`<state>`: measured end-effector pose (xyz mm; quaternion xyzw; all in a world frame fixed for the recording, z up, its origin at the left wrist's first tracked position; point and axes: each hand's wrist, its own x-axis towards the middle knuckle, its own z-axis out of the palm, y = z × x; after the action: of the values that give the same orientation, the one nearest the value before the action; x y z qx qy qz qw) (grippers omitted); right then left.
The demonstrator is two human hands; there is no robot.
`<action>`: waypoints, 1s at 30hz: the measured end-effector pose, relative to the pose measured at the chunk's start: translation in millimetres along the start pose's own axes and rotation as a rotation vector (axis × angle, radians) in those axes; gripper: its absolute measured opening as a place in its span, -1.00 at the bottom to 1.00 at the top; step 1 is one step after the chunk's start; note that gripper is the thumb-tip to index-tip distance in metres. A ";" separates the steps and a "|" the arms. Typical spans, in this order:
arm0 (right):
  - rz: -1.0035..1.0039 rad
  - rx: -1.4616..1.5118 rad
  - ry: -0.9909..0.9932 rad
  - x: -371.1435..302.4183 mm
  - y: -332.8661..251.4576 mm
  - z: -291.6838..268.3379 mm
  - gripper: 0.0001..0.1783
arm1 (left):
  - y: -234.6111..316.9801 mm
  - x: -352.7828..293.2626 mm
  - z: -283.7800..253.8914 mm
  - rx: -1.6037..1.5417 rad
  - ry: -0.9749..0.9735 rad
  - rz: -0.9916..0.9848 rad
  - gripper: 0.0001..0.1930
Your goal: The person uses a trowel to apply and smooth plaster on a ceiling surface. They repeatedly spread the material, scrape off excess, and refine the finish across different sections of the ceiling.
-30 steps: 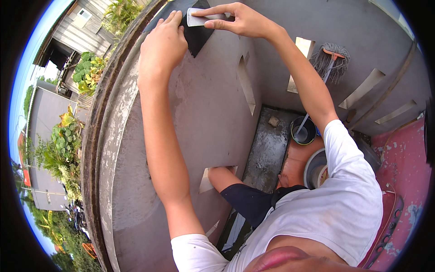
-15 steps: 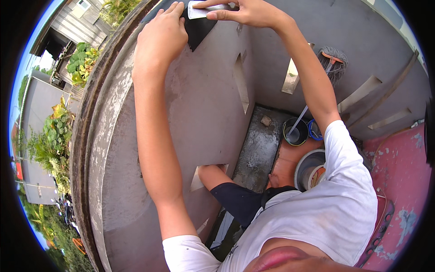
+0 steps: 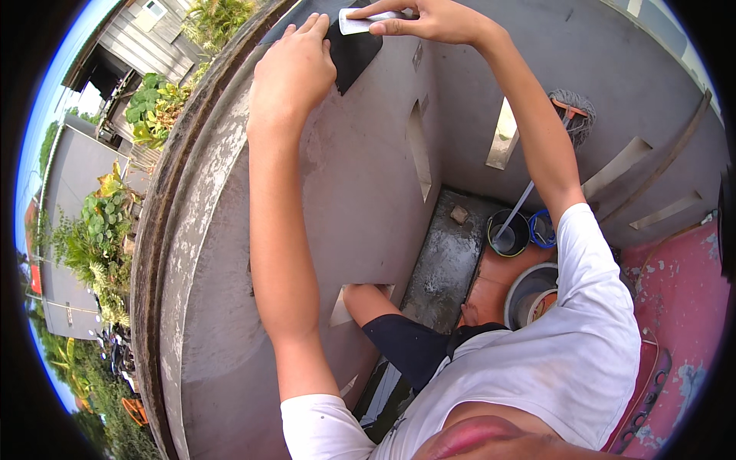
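My left hand (image 3: 293, 73) lies with its fingers stretched out on a dark sheet (image 3: 359, 60) against the upper part of the grey wall (image 3: 337, 199). The sheet hangs down to a pointed corner right of that hand. Between thumb and fingers, my right hand (image 3: 429, 19) grips a pale, flat piece with a straight edge (image 3: 354, 23). It rests over the sheet, just right of my left fingertips. My fingers cover part of the piece, so its exact kind does not show.
A mop (image 3: 571, 115) leans in the corner, its handle in a black bucket (image 3: 509, 232) beside a blue-rimmed bucket (image 3: 543, 228). A grey basin (image 3: 521, 287) and a stone (image 3: 458, 215) are on the floor. Plants (image 3: 100, 222) grow beyond the wall. My leg passes through a wall opening (image 3: 341, 307).
The whole view has shifted slightly, so the scene sits a little farther right and lower. Both hands keep nearly the same place on the sheet, and the pale piece stays in my right hand.
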<state>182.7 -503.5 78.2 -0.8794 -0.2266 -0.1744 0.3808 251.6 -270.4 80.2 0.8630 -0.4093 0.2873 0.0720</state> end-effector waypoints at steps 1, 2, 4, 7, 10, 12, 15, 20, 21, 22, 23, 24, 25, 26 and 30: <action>0.027 -0.031 -0.028 2.9 0.3 -4.7 -0.39 | 0.3 -0.7 -0.3 -0.004 -0.007 -0.001 -0.54; 0.022 -0.045 -0.037 1.8 1.2 -6.7 -0.39 | 0.4 -1.3 -0.8 -0.008 -0.015 -0.003 -0.54; 0.006 -0.072 -0.058 1.2 -8.6 -5.9 -0.39 | -3.1 -1.9 -1.2 -0.002 -0.016 -0.003 -0.54; 0.054 -0.102 -0.085 4.0 -10.8 -20.3 -0.39 | 0.3 0.3 -0.5 0.002 -0.006 0.012 -0.54; 0.034 -0.147 -0.090 3.2 -8.7 -26.7 -0.41 | 5.8 3.7 -1.9 -0.001 -0.005 0.005 -0.54; -0.002 -0.141 -0.099 4.0 -5.6 -27.4 -0.42 | 5.1 3.0 -1.2 0.004 -0.007 -0.005 -0.54; 0.009 -0.164 -0.118 15.9 1.0 -24.3 -0.43 | 0.2 -3.4 3.3 0.038 0.035 -0.001 -0.58; 0.030 -0.161 -0.146 17.7 0.1 -28.4 -0.43 | -0.9 -0.6 3.5 0.029 0.023 0.018 -0.57; 0.056 -0.144 -0.156 26.1 5.8 -30.1 -0.44 | -2.3 -0.9 3.3 0.033 0.018 0.017 -0.57; 0.082 -0.133 -0.169 32.1 7.1 -31.4 -0.44 | -2.8 -2.2 2.8 0.037 0.007 0.004 -0.57; 0.063 -0.220 -0.117 35.2 9.3 -29.4 -0.45 | -3.8 -5.3 1.8 0.042 -0.004 -0.010 -0.57; 0.089 -0.313 -0.075 32.1 4.8 -38.0 -0.45 | 1.9 -0.8 -1.2 0.030 0.004 -0.011 -0.57; 0.115 -0.407 -0.032 27.7 -1.7 -45.1 -0.45 | 8.5 4.3 -2.6 0.010 0.024 0.002 -0.57; 0.141 -0.502 0.013 22.5 -9.5 -53.4 -0.44 | 16.4 9.6 -3.2 -0.011 0.046 0.017 -0.57; 0.065 -0.508 0.078 33.5 -9.1 -22.1 -0.49 | -0.9 -3.5 1.3 0.034 -0.015 -0.040 -0.54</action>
<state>202.9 -505.7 113.9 -0.9462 -0.1321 -0.2472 0.1616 251.1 -267.9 77.3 0.8742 -0.3875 0.2862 0.0601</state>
